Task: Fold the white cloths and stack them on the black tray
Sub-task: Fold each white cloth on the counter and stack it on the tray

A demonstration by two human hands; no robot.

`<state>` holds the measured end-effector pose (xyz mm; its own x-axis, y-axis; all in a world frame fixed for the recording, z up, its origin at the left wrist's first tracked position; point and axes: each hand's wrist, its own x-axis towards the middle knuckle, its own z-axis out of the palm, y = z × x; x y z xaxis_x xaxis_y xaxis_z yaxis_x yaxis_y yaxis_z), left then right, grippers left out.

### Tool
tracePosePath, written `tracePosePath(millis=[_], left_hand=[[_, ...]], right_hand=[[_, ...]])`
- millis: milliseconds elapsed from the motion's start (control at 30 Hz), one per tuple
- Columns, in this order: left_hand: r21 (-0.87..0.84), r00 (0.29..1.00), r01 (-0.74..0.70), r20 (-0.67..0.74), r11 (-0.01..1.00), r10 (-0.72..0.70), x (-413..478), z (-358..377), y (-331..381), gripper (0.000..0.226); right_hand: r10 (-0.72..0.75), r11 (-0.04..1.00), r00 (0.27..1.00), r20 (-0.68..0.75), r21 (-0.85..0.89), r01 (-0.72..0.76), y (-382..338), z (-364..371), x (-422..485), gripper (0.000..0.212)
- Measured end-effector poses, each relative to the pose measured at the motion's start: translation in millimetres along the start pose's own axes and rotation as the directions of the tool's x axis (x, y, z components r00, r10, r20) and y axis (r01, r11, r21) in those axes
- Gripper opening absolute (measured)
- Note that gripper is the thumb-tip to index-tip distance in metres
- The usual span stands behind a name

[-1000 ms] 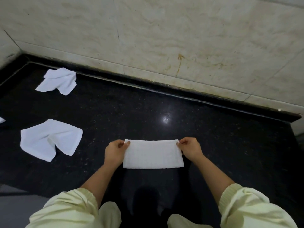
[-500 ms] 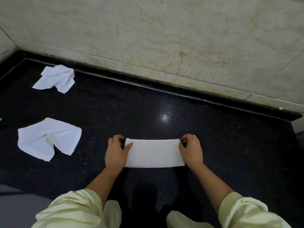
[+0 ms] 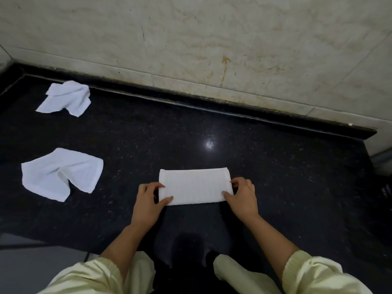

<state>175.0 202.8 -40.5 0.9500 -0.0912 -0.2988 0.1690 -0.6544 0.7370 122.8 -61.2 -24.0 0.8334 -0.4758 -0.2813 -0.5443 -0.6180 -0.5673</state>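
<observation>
A folded white cloth (image 3: 194, 186) lies as a flat rectangle on the black counter (image 3: 275, 177) in front of me. My left hand (image 3: 148, 201) pinches its near left corner, thumb on top of the fabric. My right hand (image 3: 242, 196) pinches its near right corner the same way. Two unfolded white cloths lie to the left: a crumpled one (image 3: 60, 174) at mid left and another (image 3: 66, 98) near the back wall. No black tray is in view.
A beige tiled wall (image 3: 212, 49) rises behind the counter's raised back edge. The counter ends at the right near a dark object (image 3: 387, 190) at the frame's edge. A grey floor strip (image 3: 31, 262) shows at lower left.
Both hands slid from the cloth's far corners down its short sides to its near corners. The cloth stays flat in the same place.
</observation>
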Motion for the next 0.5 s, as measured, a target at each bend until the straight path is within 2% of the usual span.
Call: tracePosePath(millis=[100, 200, 367, 500], left_hand=[[-0.034, 1.0, 0.0, 0.008, 0.999, 0.0, -0.4, -0.1, 0.0, 0.04], [-0.044, 1.0, -0.008, 0.005, 0.999, 0.008, -0.1, -0.5, 0.6, 0.04], [-0.018, 1.0, -0.011, 0.025, 1.0, 0.012, 3.6, -3.3, 1.6, 0.04], [-0.019, 0.999, -0.01, 0.042, 1.0, 0.011, 6.5, -4.9, 1.9, 0.04]], right_hand=[[0.096, 0.995, 0.995, -0.033, 0.039, -0.095, 0.0, 0.3, 0.1, 0.051], [0.169, 0.984, 0.986, -0.007, 0.061, -0.168, -5.4, 1.7, 2.6, 0.052], [0.317, 0.938, 0.944, 0.087, 0.121, -0.326, -17.1, 3.2, 11.1, 0.034], [0.361, 0.926, 0.924, 0.128, 0.064, -0.371, -25.9, 0.9, 18.2, 0.025]])
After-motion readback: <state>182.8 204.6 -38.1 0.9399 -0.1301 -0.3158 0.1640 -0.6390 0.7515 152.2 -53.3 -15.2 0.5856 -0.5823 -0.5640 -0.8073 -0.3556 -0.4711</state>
